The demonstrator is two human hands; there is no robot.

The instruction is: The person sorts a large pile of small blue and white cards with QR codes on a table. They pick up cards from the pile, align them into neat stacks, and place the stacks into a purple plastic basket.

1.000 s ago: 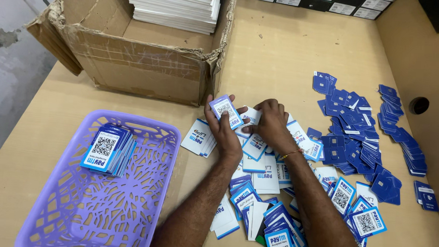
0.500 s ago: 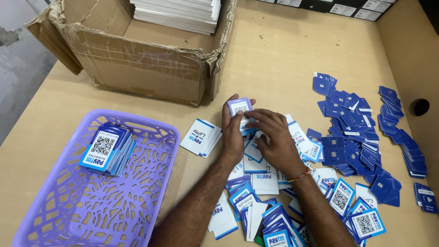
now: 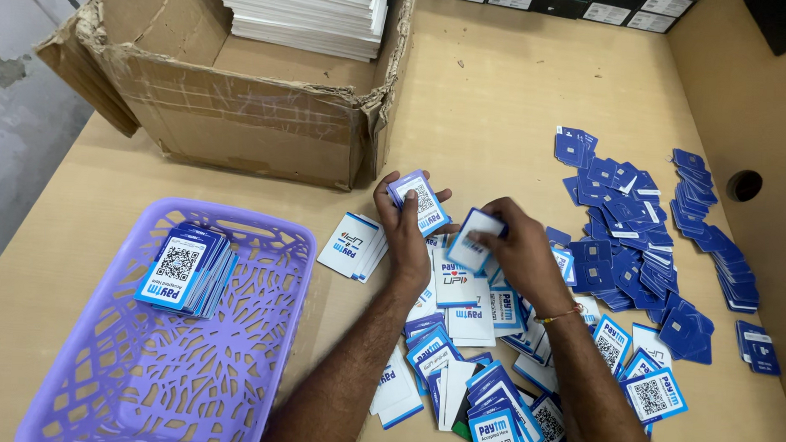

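The left hand [image 3: 407,235] has its fingers clamped around a small stack of cards [image 3: 420,202], thumb across the top face. Just beside it at 3 o'clock, the right hand [image 3: 516,251] pinches a single card [image 3: 474,239] by its edge, tilted above the loose pile [image 3: 472,337] that spreads toward 6 o'clock under both forearms. At 9 o'clock of the left hand lies a short white stack [image 3: 354,245], and farther that way a purple basket [image 3: 258,347] holds a bundle [image 3: 185,269]. A torn carton [image 3: 240,120] sits at 11 o'clock. Blue face-down cards [image 3: 623,229] fan out at 3 o'clock, well apart from the basket.
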